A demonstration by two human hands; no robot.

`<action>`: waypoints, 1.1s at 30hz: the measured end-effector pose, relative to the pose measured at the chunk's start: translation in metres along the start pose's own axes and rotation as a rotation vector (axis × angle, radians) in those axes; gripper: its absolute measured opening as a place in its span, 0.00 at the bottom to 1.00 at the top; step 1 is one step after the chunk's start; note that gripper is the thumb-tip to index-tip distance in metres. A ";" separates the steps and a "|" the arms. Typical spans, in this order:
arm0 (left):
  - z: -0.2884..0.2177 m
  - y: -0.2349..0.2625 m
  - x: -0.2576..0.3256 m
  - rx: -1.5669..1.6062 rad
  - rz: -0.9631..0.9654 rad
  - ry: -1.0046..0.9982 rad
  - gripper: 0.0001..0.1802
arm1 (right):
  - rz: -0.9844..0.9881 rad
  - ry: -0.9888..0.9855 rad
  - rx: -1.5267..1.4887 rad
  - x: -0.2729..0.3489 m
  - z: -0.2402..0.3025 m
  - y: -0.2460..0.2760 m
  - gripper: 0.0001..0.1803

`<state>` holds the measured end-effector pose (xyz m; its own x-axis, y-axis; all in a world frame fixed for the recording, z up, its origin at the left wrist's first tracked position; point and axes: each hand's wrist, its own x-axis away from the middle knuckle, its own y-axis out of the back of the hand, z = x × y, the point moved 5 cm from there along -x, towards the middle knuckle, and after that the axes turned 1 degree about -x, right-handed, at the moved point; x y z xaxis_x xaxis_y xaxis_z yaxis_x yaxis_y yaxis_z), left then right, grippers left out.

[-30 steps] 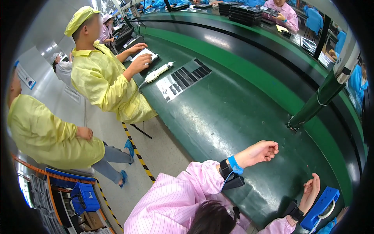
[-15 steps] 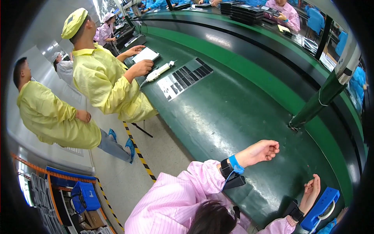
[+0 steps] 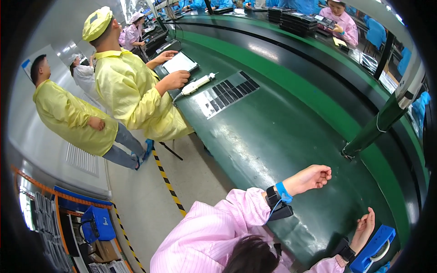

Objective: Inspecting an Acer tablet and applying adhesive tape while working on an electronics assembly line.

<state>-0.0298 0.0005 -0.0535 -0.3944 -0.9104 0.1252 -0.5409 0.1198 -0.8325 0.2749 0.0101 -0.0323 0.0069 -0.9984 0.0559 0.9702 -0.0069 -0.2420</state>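
My left hand (image 3: 312,177) rests on the dark green bench top (image 3: 282,132) with its fingers curled into a loose fist and nothing in it. A blue strap and a black band sit on that wrist, below a pink striped sleeve. My right hand (image 3: 365,226) is raised at the bench's near edge, fingers loosely apart and empty, with a black band on its wrist. It is just left of a blue box (image 3: 374,249).
A green post (image 3: 378,127) stands on the bench to the right. Farther along, a person in a yellow coat (image 3: 132,95) works at a white tablet (image 3: 180,62), beside a white tool (image 3: 196,84) and a sheet of dark strips (image 3: 226,93). Another person in yellow (image 3: 68,116) stands in the aisle. Blue bins (image 3: 96,224) sit at lower left.
The second person in yellow has stood up and stepped further into the aisle. The view has shifted slightly. My hands have hardly moved.
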 end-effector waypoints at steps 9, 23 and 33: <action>0.000 0.005 -0.005 -0.033 -0.023 -0.016 0.11 | -0.036 -0.021 -0.079 -0.009 -0.008 0.020 0.22; -0.037 0.010 0.007 0.063 -0.039 -0.177 0.11 | -0.036 -0.050 -0.082 0.015 0.023 -0.020 0.13; -0.006 0.004 -0.001 0.092 -0.038 -0.043 0.11 | -0.061 -0.109 -0.346 0.008 0.008 0.009 0.14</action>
<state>-0.0359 0.0040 -0.0537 -0.3414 -0.9300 0.1363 -0.4836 0.0495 -0.8739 0.2858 0.0027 -0.0265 -0.0043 -0.9839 0.1786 0.8306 -0.1030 -0.5473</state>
